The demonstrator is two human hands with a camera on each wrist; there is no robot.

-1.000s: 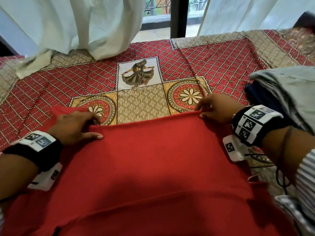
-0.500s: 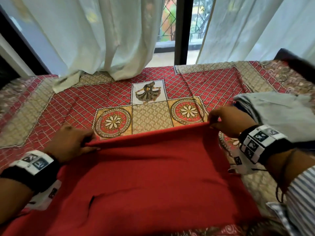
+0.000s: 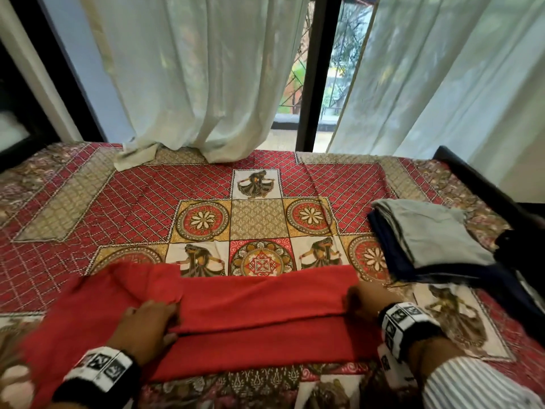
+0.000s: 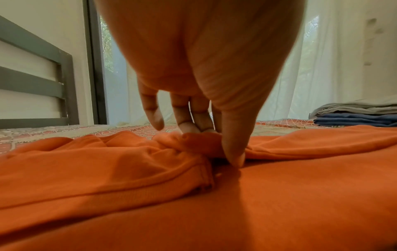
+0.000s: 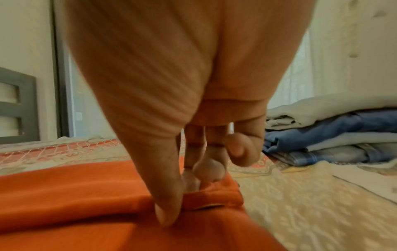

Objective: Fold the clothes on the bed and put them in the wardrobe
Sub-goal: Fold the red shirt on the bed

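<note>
A red garment (image 3: 259, 320) lies on the patterned bedspread (image 3: 147, 202) near the front edge, folded over on itself into a wide band. My left hand (image 3: 147, 329) pinches the folded edge at its left end, thumb on top of the cloth (image 4: 150, 169), as the left wrist view shows. My right hand (image 3: 361, 302) pinches the same folded edge at its right corner (image 5: 212, 198). A loose sleeve part (image 3: 97, 299) spreads to the left of my left hand.
A stack of folded clothes, grey on top of dark blue (image 3: 433, 240), sits on the bed at the right. White curtains (image 3: 200, 78) hang over the window at the far side. A dark bed frame (image 3: 483, 184) runs along the right.
Both hands have pulled the garment's far edge toward me, laying it over the near part, so the red cloth now covers a narrower band. The head view has tilted up.
</note>
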